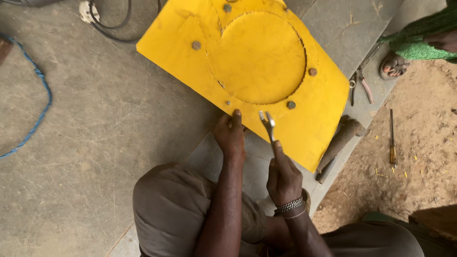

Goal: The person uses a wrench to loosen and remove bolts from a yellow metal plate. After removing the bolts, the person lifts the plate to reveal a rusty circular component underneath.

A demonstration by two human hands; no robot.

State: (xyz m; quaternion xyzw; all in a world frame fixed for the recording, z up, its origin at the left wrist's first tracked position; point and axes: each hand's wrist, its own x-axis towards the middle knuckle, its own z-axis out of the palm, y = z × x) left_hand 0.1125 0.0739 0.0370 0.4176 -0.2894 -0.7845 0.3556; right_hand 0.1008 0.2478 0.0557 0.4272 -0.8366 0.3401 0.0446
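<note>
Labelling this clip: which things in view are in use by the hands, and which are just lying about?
In use:
- yellow metal plate, edge touched by the left hand
- spanner, held in the right hand over the plate

Lying about:
- pliers
- screwdriver
- hammer beside the plate
- blue rope
- black cable

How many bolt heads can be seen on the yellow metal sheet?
6. Top centre, top right edge, left of the circle, right of it, lower left, small, lower right. Others may lie beyond the frame.
</note>
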